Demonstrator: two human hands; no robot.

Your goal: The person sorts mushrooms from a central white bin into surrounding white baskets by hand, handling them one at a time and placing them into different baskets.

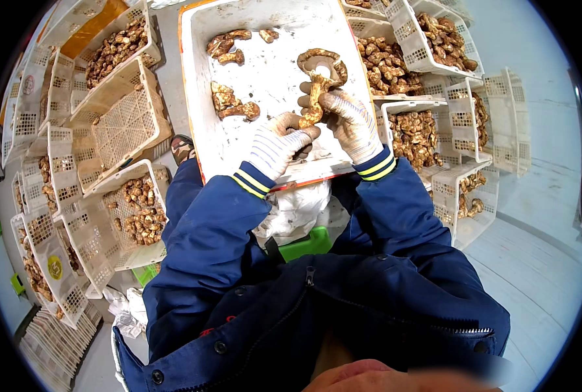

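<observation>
A large brown-and-cream mushroom (317,91) with a wide curled cap and a thick stem is held over a white foam box (202,147). My right hand (351,121), in a striped glove with dark fingertips, grips its stem, with darkened fingers showing behind the cap. My left hand (279,144), gloved the same way, is closed at the lower end of the stem; its lower fingers are partly hidden. Inside the box, several mushrooms (224,47) lie at the far left, a small piece (268,35) beside them, and another cluster (233,104) nearer to me. Dark crumbs speckle the box floor.
Plastic baskets of mushrooms stand on the left (148,212) and right (416,134), some stacked or tilted. One left basket (117,130) holds few pieces. A white bag (294,209) and a green object (307,243) sit between my legs. Flat baskets (55,346) are stacked at lower left.
</observation>
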